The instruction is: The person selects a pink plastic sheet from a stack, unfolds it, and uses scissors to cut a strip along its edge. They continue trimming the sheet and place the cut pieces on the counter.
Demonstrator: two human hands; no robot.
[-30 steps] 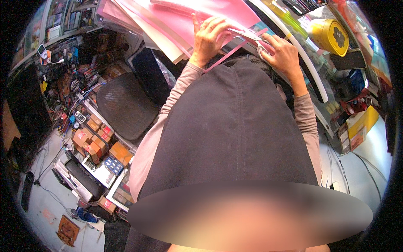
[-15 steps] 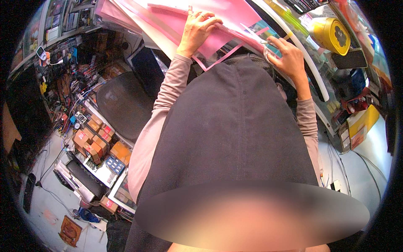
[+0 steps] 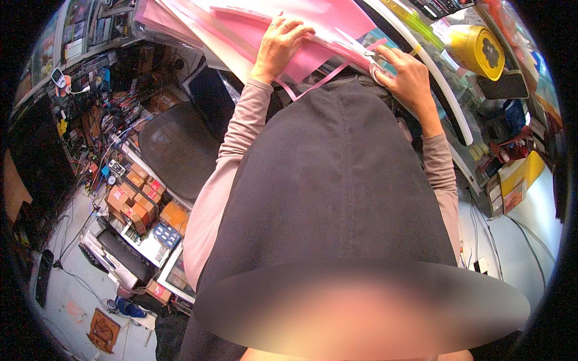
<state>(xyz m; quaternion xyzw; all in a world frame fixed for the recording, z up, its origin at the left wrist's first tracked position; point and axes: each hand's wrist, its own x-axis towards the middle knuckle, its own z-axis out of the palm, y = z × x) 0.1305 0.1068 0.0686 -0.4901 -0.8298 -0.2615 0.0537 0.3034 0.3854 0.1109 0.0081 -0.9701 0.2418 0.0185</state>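
Pink sheet material (image 3: 337, 15) with a folded, shiny near edge spreads over the table at the top of the view. My left hand (image 3: 280, 48) is closed on that edge, its fingers curled over the pink sheet. To the right, my right hand (image 3: 409, 78) grips a pair of scissors (image 3: 356, 47) by the pale handles. Their blades point up and left and lie at the pink edge. A narrow pink strip (image 3: 322, 84) hangs in a V below the edge, between my hands and in front of my dark apron (image 3: 319, 174).
A curved white edge (image 3: 442, 90) runs past my right hand. Beyond it are a yellow container (image 3: 475, 51) and a dark phone-like slab (image 3: 503, 85). At left stand a black chair (image 3: 174, 150) and small brown boxes (image 3: 138, 198). Cables (image 3: 490, 228) trail over the floor.
My right hand has shifted slightly left, carrying the scissors further along the pink edge toward my left hand. My left hand has stayed nearly in place on the sheet.
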